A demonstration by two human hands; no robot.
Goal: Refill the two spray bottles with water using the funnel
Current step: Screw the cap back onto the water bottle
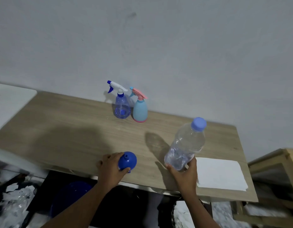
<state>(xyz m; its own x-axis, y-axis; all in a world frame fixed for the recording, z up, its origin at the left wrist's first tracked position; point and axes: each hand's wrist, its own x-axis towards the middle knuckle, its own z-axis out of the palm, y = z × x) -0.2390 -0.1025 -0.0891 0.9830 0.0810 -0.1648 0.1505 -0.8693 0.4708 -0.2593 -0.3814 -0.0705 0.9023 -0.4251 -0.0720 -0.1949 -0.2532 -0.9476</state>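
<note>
Wood-grain table (68, 129) set against a pale wall: at its near edge the person's left hand (109, 168) curls around a blue funnel (127, 160), wide mouth down and spout up. Farther back, by the wall, a clear blue spray bottle (121, 106) and a light-blue spray bottle (140, 111) with a pink head stand upright side by side, trigger heads on. To the right, the right hand (183, 176) grips the base of a capped, tilted water bottle (186, 143). A white sheet (221, 173) lies flat just beside it.
</note>
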